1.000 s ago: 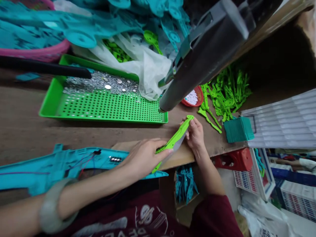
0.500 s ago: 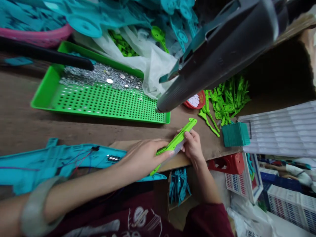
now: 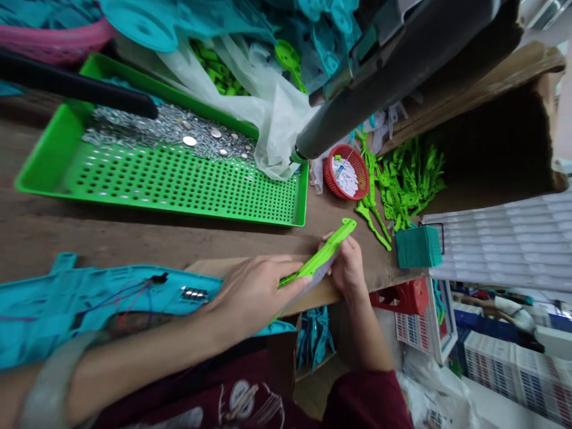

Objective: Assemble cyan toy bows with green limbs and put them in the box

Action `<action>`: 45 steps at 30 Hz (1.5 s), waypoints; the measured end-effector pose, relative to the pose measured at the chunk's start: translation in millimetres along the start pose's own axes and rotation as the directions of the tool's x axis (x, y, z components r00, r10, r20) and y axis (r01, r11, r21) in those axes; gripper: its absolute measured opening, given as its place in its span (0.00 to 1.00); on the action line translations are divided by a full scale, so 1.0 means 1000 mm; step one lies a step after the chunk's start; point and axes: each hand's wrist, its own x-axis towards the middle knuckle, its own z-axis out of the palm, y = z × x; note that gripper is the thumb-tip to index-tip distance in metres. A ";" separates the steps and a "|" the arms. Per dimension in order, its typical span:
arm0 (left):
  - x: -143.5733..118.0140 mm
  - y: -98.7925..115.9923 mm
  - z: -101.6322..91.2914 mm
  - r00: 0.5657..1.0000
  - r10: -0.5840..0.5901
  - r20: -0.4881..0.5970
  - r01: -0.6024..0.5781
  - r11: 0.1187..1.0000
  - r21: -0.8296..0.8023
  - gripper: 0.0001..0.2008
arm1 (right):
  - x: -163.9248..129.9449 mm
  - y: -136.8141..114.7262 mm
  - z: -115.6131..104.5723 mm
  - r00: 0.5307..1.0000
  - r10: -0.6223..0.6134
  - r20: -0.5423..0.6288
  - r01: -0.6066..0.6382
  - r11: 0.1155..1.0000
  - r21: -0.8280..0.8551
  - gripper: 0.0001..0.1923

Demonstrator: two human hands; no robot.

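Note:
Between my two hands is a long, narrow lime-green plastic part [image 3: 325,253] with a greyish layer along its lower side; its exact kind I cannot tell. My left hand [image 3: 257,289] grips its near end, thumb and fingers around it. Toward the far end, my right hand [image 3: 347,262] pinches it, some fingers hidden behind. The part is tilted, its far tip pointing up and right. Under my left forearm lies a large turquoise plastic shell [image 3: 147,292] with thin wires and a small row of metal pieces.
A green perforated tray [image 3: 192,193] holds many screws. Above it hangs a dark electric screwdriver [image 3: 339,119]. A red basket [image 3: 327,173] of white pieces, lime-green parts [image 3: 409,185] and a teal stack [image 3: 419,247] stand right. A red stool [image 3: 406,296] is below the table edge.
The whole view has shifted slightly. The hanging screwdriver has moved up and right, so the red basket shows fully. Both hands keep hold of the green part, which has turned slightly.

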 end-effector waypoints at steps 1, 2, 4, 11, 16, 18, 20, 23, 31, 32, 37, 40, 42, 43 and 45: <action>0.000 -0.001 0.001 1.000 0.000 0.002 0.000 1.000 0.013 0.18 | 0.002 -0.002 -0.001 1.000 -0.019 -0.012 0.019 1.000 0.004 0.25; 0.001 -0.002 0.001 1.000 0.001 0.004 -0.001 1.000 0.025 0.18 | 0.004 -0.003 -0.002 0.999 -0.040 -0.034 0.040 0.999 0.002 0.24; 0.001 -0.003 0.002 1.000 0.004 0.010 -0.004 0.999 0.046 0.19 | 0.009 -0.006 0.000 0.992 -0.079 -0.100 0.077 0.997 -0.019 0.22; 0.002 -0.001 0.002 1.000 -0.008 0.006 0.008 0.999 0.038 0.18 | 0.013 -0.004 0.007 0.992 -0.066 -0.111 0.063 0.998 -0.032 0.23; 0.004 0.002 0.003 1.000 0.022 -0.001 -0.022 0.999 0.035 0.17 | -0.019 0.003 -0.003 0.942 0.212 0.262 -0.177 0.973 -0.151 0.23; 0.003 0.001 0.001 1.000 0.011 0.029 -0.013 0.998 0.062 0.17 | -0.028 0.006 -0.002 0.941 0.230 0.247 -0.197 0.969 -0.153 0.23; 0.001 -0.003 -0.002 0.999 0.017 0.033 -0.021 0.993 0.118 0.18 | -0.030 0.008 0.001 0.958 0.207 0.196 -0.186 0.975 -0.122 0.23; -0.008 -0.011 -0.009 0.995 0.102 -0.009 -0.098 0.974 0.202 0.21 | -0.029 0.009 0.003 0.963 0.210 0.169 -0.198 0.976 -0.087 0.24; -0.013 -0.015 -0.015 0.995 0.094 -0.045 -0.085 0.983 0.162 0.12 | -0.037 0.003 0.005 0.879 0.406 0.249 -0.360 0.909 -0.210 0.22; -0.012 -0.014 -0.016 0.997 0.069 -0.040 -0.062 0.985 0.163 0.11 | -0.039 0.005 0.007 0.879 0.411 0.242 -0.367 0.907 -0.208 0.21; -0.011 -0.013 -0.015 1.000 -0.008 -0.001 0.008 0.988 0.152 0.10 | -0.048 0.024 0.015 0.949 0.296 0.110 -0.278 0.948 -0.154 0.20; -0.011 -0.014 -0.015 0.999 0.007 0.047 -0.015 0.986 0.167 0.10 | -0.047 0.023 0.009 0.919 0.352 0.179 -0.303 0.919 -0.250 0.21; -0.009 -0.014 -0.015 0.997 0.029 0.075 -0.043 0.978 0.204 0.09 | -0.042 0.008 -0.002 0.902 0.371 0.220 -0.280 0.892 -0.355 0.21; -0.008 -0.014 -0.016 0.996 0.041 0.082 -0.059 0.971 0.231 0.08 | -0.039 -0.002 -0.008 0.942 0.287 0.171 -0.199 0.894 -0.402 0.21; -0.005 -0.013 -0.016 0.992 0.078 0.103 -0.106 0.948 0.300 0.05 | -0.027 -0.027 -0.015 0.989 -0.129 -0.066 0.080 0.865 -0.496 0.21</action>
